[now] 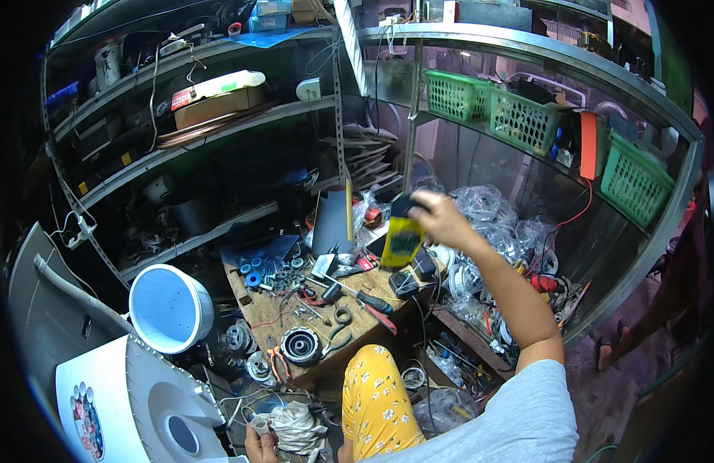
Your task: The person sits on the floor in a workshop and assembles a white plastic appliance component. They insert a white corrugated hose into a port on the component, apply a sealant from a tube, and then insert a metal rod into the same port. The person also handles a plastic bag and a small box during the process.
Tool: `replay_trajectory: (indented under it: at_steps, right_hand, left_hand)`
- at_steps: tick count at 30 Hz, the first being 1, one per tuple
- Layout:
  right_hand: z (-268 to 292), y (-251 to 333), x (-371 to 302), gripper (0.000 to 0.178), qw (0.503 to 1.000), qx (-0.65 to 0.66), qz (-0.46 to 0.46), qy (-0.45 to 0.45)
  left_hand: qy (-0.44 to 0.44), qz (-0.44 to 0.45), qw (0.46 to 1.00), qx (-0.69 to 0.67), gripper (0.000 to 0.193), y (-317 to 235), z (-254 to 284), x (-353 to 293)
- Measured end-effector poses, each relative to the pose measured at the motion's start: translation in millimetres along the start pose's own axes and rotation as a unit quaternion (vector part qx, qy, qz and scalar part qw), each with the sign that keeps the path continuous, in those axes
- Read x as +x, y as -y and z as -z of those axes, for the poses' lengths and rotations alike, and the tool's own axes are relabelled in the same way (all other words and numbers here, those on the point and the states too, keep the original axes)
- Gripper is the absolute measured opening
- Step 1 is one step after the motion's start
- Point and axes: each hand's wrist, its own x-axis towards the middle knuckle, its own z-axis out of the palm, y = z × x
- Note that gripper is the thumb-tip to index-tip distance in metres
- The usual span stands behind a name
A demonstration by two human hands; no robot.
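Note:
My right hand [443, 220] is raised over the far side of the wooden workbench [257, 309], closed on the top of a flat yellow-and-black object [403, 241]. Its exact kind is blurred. Low in the picture, my left hand [260, 446] is closed around a small pale, round-ended piece [260, 424], beside a crumpled white cloth [297, 428]. On the bench between them lie a screwdriver [372, 301], orange-handled pliers [277, 359], a round black-and-silver part [301, 346] and a roll of tape [342, 315].
A white appliance housing [102, 386] and a light blue perforated tub [168, 309] stand at the left. Bagged parts [488, 208] crowd the right of the bench. Green baskets [523, 119] line a shelf. Another person's leg [642, 324] shows at the far right.

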Motion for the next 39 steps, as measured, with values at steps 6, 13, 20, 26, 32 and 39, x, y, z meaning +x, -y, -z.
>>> replay_trajectory:
  at_steps: [6, 13, 20, 26, 32, 39]
  right_hand:
    - [92, -28, 56, 0.018, 0.895, 0.352, -0.051, -0.270]
    - [159, -26, 141, 0.028, 0.820, 0.474, 0.034, -0.319]
    - [237, -56, 259, 0.026, 0.793, 0.519, 0.068, -0.313]
    - [243, -91, 312, 0.036, 0.709, 0.610, 0.100, -0.339]
    - [215, -72, 305, 0.056, 0.841, 0.390, 0.110, -0.359]
    - [45, -82, 218, 0.067, 0.809, 0.176, 0.269, -0.493]
  left_hand:
    - [0.002, -0.061, 0.986, 0.156, 0.048, 65, 9, -2]
    - [-0.007, 0.048, 0.986, -0.160, 0.050, 41, 5, -6]
    - [-0.060, 0.100, 0.990, -0.083, 0.055, 15, -3, -14]
    - [-0.094, 0.137, 0.985, -0.037, 0.062, -21, -9, -10]
    - [-0.090, 0.182, 0.978, -0.041, 0.069, -49, -9, 1]
    - [-0.103, -0.003, 0.992, -0.069, 0.028, 3, -25, 31]
